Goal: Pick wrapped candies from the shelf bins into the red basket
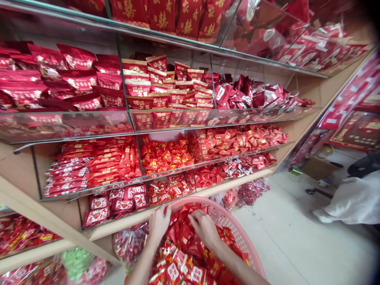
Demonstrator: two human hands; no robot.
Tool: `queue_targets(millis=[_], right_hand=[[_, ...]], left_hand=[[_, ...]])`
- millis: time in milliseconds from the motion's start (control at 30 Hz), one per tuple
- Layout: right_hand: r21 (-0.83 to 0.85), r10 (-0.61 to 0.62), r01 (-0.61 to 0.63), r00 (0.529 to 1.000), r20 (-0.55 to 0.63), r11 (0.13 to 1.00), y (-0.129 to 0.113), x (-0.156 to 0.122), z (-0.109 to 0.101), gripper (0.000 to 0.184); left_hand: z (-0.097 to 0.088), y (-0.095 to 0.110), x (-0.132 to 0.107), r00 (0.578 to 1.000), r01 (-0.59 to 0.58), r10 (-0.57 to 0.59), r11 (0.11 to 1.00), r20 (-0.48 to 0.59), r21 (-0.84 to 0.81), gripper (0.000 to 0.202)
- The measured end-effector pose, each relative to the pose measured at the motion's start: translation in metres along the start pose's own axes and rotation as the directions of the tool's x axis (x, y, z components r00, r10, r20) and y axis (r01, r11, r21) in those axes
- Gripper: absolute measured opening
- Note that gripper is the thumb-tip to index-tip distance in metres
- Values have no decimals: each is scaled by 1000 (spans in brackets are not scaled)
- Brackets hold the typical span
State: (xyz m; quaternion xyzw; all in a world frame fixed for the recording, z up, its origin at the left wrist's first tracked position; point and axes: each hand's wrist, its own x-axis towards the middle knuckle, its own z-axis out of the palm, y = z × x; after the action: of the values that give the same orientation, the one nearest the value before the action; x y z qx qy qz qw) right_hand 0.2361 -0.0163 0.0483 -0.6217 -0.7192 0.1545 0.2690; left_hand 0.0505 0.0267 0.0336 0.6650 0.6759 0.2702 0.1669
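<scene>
head-worn view, forward and down over a near pink basket [234,225] toward shelves [237,181]

2 grips [159,223] [205,227], 1 pink basket [236,222]

Bare forearms [234,259] reach forward, left hand [159,222] and right hand [204,226] apart, loosely curled.

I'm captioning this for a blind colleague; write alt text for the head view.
A person's left hand is at the rim of a pink basket of red packets; the right hand is among them. Beyond, shelves hold more wrapped packets.
</scene>
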Motion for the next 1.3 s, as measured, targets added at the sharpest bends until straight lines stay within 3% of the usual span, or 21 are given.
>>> queue_targets(millis=[133,300,400,500,800,1033,1300], right_hand=[[-9,10,-11,993,-120,1000,22,31,-30,34],[-117,97,-129,964,-248,985,77,77,-67,25],[-255,175,-253,941,-291,933,107,99,-82,24],[-404,261,-348,931,-256,846,123,113,-91,26],[-520,296,-345,938,-178,781,126,140,-89,25],[-533,284,-341,940,-188,775,132,136,-83,28],[-539,275,-322,947,-169,778,137,131,-92,24]], left_hand=[[1,-2,1,1000,4,-4,1000,6,-26,35],[3,-3,2,1000,2,-2,1000,14,-25,35],[3,-4,2,1000,-11,11,1000,6,-19,35],[4,-4,1,1000,-10,10,1000,3,-14,34],[1,-1,0,1000,-12,11,999,-9,-35,33],[-1,0,-1,1000,2,-2,1000,2,-27,34],[1,0,-1,1000,-3,3,1000,3,-28,34]])
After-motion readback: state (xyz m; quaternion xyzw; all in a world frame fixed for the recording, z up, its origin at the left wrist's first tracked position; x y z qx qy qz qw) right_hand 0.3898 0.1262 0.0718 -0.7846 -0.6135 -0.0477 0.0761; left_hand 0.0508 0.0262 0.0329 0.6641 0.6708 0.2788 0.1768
